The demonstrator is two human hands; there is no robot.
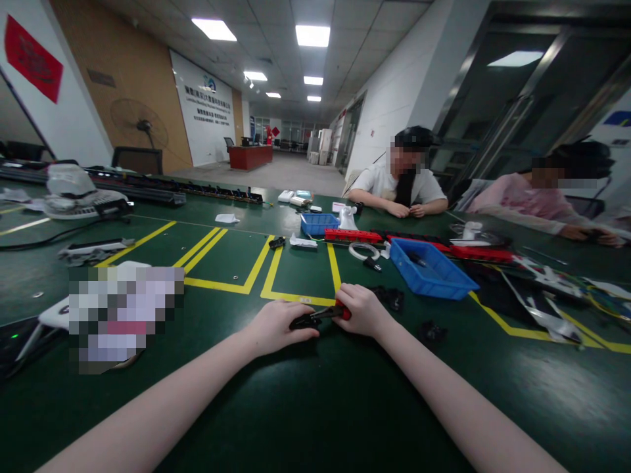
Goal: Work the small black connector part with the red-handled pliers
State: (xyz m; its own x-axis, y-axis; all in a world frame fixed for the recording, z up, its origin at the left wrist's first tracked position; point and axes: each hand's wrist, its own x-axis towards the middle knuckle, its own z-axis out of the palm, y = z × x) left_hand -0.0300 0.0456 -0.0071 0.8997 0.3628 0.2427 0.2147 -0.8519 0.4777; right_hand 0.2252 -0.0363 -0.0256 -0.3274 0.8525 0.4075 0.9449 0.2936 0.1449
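Near the middle of the green table (315,401), my left hand (273,325) is closed around a small black part (304,322) between thumb and fingers. My right hand (365,310) grips red-handled pliers (342,311). Their dark jaws point left and meet the black part; whether they clamp it I cannot tell. Most of the handles are hidden in my palm. To the right of my right hand lie black pieces (392,297), with another black clump (432,330) nearer me.
Beyond my hands stand a large blue tray (434,276) and a small blue tray (319,225), with red strips (352,236) and a white cable coil (363,251). A blurred-out object (131,315) lies at left. Two people sit across the table at right.
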